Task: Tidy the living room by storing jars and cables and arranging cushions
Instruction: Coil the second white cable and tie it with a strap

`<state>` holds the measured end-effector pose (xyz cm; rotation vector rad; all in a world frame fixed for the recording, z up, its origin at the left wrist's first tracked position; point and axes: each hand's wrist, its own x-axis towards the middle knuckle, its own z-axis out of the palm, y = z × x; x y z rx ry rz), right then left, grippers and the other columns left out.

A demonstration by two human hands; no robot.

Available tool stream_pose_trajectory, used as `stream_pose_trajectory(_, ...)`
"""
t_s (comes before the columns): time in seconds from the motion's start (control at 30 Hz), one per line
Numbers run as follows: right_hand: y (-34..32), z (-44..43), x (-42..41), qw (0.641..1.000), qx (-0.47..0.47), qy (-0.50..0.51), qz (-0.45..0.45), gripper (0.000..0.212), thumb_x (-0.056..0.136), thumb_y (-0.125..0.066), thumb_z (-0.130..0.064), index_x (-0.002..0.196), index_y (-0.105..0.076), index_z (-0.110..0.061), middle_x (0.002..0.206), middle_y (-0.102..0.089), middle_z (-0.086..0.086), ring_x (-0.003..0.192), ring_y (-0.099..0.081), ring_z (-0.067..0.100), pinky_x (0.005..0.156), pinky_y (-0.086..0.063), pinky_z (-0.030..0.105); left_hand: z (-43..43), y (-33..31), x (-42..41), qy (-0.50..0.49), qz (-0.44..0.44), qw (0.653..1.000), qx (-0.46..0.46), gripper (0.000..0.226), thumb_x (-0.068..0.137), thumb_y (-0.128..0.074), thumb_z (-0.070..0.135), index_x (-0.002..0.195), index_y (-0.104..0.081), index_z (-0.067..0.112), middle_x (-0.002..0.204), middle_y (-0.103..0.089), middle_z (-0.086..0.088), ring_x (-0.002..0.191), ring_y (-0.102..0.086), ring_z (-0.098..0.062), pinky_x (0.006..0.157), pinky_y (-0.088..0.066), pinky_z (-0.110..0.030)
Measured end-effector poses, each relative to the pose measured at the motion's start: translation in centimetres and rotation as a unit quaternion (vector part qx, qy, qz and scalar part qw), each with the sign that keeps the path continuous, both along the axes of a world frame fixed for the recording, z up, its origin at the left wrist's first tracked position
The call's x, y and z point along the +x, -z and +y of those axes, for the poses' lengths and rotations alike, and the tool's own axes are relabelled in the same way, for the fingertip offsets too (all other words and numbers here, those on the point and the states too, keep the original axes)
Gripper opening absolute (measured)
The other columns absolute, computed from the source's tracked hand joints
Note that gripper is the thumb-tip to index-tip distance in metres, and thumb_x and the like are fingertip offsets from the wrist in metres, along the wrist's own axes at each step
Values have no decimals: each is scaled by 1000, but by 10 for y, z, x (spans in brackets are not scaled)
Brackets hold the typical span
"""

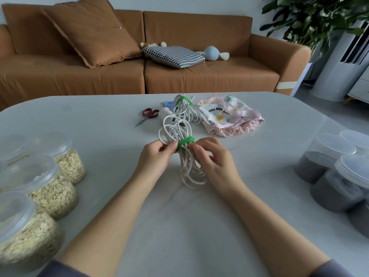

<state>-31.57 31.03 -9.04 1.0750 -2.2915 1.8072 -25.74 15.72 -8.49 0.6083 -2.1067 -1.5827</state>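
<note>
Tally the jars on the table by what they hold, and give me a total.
Oat jars: 3
Jars of dark grey powder: at least 3; a further lid shows behind, contents hidden
Total: 6 jars with contents in view, likely 7

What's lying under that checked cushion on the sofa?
A plush toy pokes out behind the checked cushion, which lies on the sofa seat. The toy's body is covered.
</note>
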Motion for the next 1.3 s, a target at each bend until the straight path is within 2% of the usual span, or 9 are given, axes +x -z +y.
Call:
stream_pose_trajectory(0.13, -3, -2, -4, 975, -62, 19, -211, 36, 86, -71, -11, 120, -62, -10, 105, -69, 5, 90, -65, 11, 79, -55, 30, 0, 1, -2, -5, 29, 999, -13, 17, 93, -63, 28, 87, -72, 15, 57, -63, 13, 55, -52, -6, 56, -39, -20)
stream_pose_trajectory(0.2, -8, -2, -3, 955, -89, -50, -279, 26, 90, -66, -13, 115, -68, -6, 104, -73, 13, 90, -67, 18, 82, -54, 33, -1, 1, -3, -15, 48, 998, -26, 20, 91, -65, 30, 86, -71, 12, 70, -67, 1, 64, -55, -19, 66, -44, -30)
stream_pose_trajectory(0.27, -13, 1, -1, 918, -142, -129, -348, 26, 88, -61, -18, 108, -70, -4, 103, -72, 17, 89, -67, 22, 80, -54, 31, -1, -1, -2, -24, 65, 997, -41, 19, 93, -63, 25, 85, -68, 8, 61, -61, 5, 57, -50, -12, 62, -41, -27)
stream_pose_trajectory(0.37, -17, 6, -3, 873, -173, -200, -409, 39, 86, -65, -19, 124, -63, -9, 116, -67, 16, 97, -64, 25, 82, -52, 34, 0, -6, -1, -19, 89, 995, -34, 16, 96, -57, 17, 84, -65, 9, 41, -48, 17, 42, -42, 1, 48, -32, -12)
stream_pose_trajectory(0.53, -11, 4, -3, 904, -143, -196, -351, 61, 75, -73, -15, 131, -53, -30, 108, -66, 16, 90, -62, 28, 83, -49, 44, 2, -9, 0, 16, 118, 993, 9, 21, 98, -55, 19, 79, -62, 11, 46, -39, 11, 45, -30, -10, 43, -26, -21)
stream_pose_trajectory(0.7, -13, 6, -6, 934, -185, -121, -281, 63, 66, -77, -6, 122, -60, -28, 102, -72, 8, 90, -67, 19, 81, -53, 31, 2, -8, 1, 52, 91, 995, 6, 21, 97, -54, 14, 81, -67, 13, 52, -40, 3, 44, -30, -13, 44, -25, -20)
stream_pose_trajectory(0.97, -11, 7, -8, 994, -78, -35, -62, 66, 70, -78, 7, 125, -59, -24, 112, -68, -13, 106, -64, 6, 94, -49, 26, 1, -7, 4, 34, 92, 995, -36, 19, 92, -57, 17, 78, -67, 9, 48, -43, 6, 42, -34, -12, 47, -27, -21)
stream_pose_trajectory(1.13, -11, 9, -13, 978, -132, -62, -149, 67, 65, -79, -3, 128, -60, -17, 113, -69, 1, 103, -65, 14, 88, -51, 28, -4, -8, 8, -20, 73, 982, -171, 13, 88, -65, 17, 78, -73, 15, 50, -54, 10, 50, -44, -9, 51, -32, -18)
stream_pose_trajectory(1.3, -13, 12, -15, 963, -168, -87, -193, 65, 65, -80, 7, 123, -62, -17, 107, -71, 0, 100, -65, 14, 85, -51, 26, -5, -9, 11, -8, 85, 976, -198, 11, 87, -67, 16, 80, -76, 15, 66, -67, -3, 62, -55, -17, 57, -39, -24)
